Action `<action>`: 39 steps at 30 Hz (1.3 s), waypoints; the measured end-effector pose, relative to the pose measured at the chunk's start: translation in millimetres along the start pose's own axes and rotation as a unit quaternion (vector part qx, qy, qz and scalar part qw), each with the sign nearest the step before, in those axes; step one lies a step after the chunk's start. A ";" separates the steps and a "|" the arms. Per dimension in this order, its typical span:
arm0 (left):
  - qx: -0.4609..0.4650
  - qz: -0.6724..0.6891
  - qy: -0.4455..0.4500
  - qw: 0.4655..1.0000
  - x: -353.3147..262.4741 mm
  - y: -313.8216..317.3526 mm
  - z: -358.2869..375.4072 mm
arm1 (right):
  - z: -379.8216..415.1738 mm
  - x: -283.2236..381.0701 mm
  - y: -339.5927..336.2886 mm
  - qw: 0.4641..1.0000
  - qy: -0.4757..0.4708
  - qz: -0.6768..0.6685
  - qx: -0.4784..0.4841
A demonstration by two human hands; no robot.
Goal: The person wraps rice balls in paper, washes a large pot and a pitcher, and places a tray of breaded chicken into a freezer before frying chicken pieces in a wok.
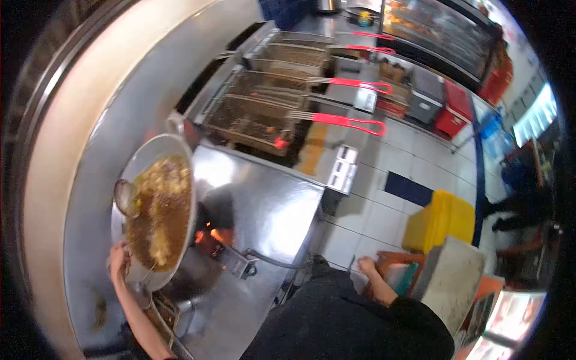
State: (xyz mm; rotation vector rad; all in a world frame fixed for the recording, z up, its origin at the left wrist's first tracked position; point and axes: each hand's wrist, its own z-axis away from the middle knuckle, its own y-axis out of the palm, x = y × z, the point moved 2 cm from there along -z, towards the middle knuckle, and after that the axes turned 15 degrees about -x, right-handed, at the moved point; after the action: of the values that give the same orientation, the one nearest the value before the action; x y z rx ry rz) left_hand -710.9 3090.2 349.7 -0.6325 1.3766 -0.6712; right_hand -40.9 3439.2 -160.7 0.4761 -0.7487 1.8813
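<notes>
A large wok [193,180] of bubbling brown oil sits over a burner. Pale pieces of food [159,240] are frying in it. My left hand [120,259] is closed at the wok's near-left rim; what its fingers grip is hard to make out. A metal ladle [125,197] rests against the left side of the wok, its bowl at the oil's edge. My right hand [367,265] is held out beside my body, over the floor, fingers curled. Near those fingers is a small dark thing, too small to name.
Orange flames [210,235] burn beside the wok. Beyond the steel counter [264,195] stand fryers with wire baskets [252,120], whose red handles [348,123] stick out over the aisle. A yellow bin [444,222] stands on the tiled floor. Farther right, a person in dark clothes [528,204] is partly visible.
</notes>
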 end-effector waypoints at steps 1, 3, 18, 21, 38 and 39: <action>0.025 0.002 0.009 1.000 -7.8 4.0 2.0 | -14.0 -7.3 6.1 0.999 -0.019 0.042 -0.022; 0.043 0.012 0.027 0.999 -29.6 11.0 27.2 | -12.4 5.9 16.8 0.995 -0.039 0.087 -0.038; -0.046 -0.144 0.066 0.986 -10.5 -38.6 153.3 | -70.9 -61.0 4.0 0.974 -0.112 0.194 -0.046; -0.005 -0.115 0.005 0.993 -21.2 -33.3 178.3 | -173.6 -165.7 19.3 0.777 -0.426 0.456 0.081; 0.019 0.004 -0.027 0.999 -6.4 -40.1 229.6 | -53.2 61.8 50.0 0.986 -0.080 0.120 0.084; 0.017 0.008 -0.026 1.000 -10.1 -40.2 233.3 | -53.8 59.0 47.7 0.983 -0.086 0.133 0.087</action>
State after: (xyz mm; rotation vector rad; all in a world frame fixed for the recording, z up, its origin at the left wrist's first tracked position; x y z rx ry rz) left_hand -481.7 3074.6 407.8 -0.6081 1.3190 -0.6598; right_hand -108.3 3501.3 -176.8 0.6835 -0.7960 2.1881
